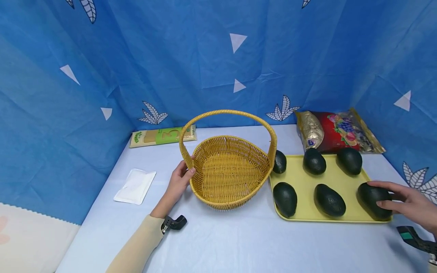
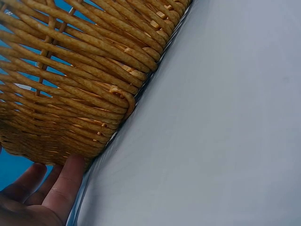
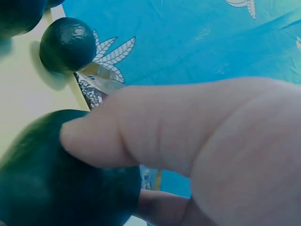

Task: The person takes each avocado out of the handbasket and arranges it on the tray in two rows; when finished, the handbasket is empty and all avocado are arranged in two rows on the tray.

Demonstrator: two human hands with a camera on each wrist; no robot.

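Your left hand point(image 1: 179, 178) rests against the woven basket point(image 1: 228, 170), thumb curled onto the rim beside the foot of the arched handle; the left wrist view shows your fingertips point(image 2: 70, 174) pressed to the outer wall low down, where it meets the pale table point(image 1: 222, 242). The basket is honey-yellow wicker, oval, with one tall hoop handle, and it stands upright just left of the yellow tray point(image 1: 307, 178), nearly touching it. There is one basket and one tray.

Your right hand point(image 1: 407, 203) grips the avocado point(image 1: 373, 199) at the tray's front right corner, thumb over the top and fingers wrapped round its near side; the right wrist view shows the thumb point(image 3: 108, 136) lying on its dark skin. The avocado is deep green, almost black, pear-shaped and dully glossy, lying on its side. You have six avocados in all, three in the back row and three in front.

Behind the tray lies one red and gold snack bag point(image 1: 338, 132). Behind the basket lies one green packet point(image 1: 164, 136), and one white pouch point(image 1: 135, 185) lies left of your left hand
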